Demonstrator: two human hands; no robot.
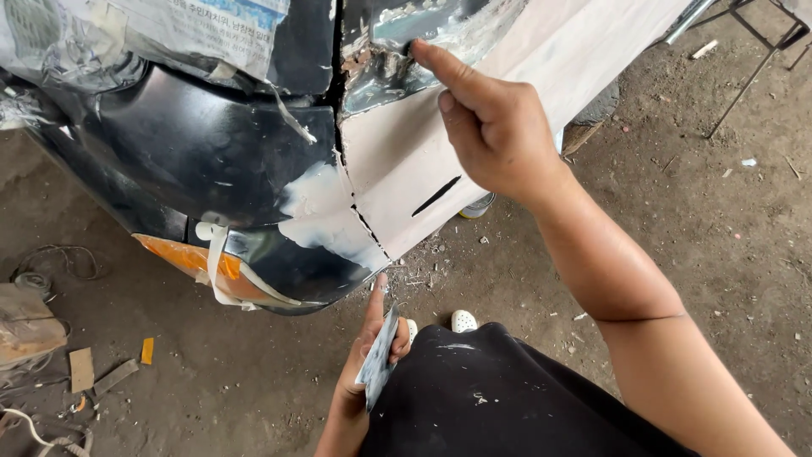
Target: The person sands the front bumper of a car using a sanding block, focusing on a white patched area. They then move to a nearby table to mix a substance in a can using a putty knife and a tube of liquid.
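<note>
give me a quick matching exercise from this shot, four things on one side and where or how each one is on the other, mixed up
Things:
1. right hand
2. left hand
3. orange lamp
4. white filler patch

States:
a. holds a flat scraper
b. taped over, low on the dark bumper
c. forefinger on the damaged panel seam
d. spread beside the crack

Pairs: 1-c, 2-a, 3-b, 4-d

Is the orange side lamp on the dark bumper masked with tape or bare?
Partly masked: pale tape strips cross the orange lamp, most of which shows bare.
</note>
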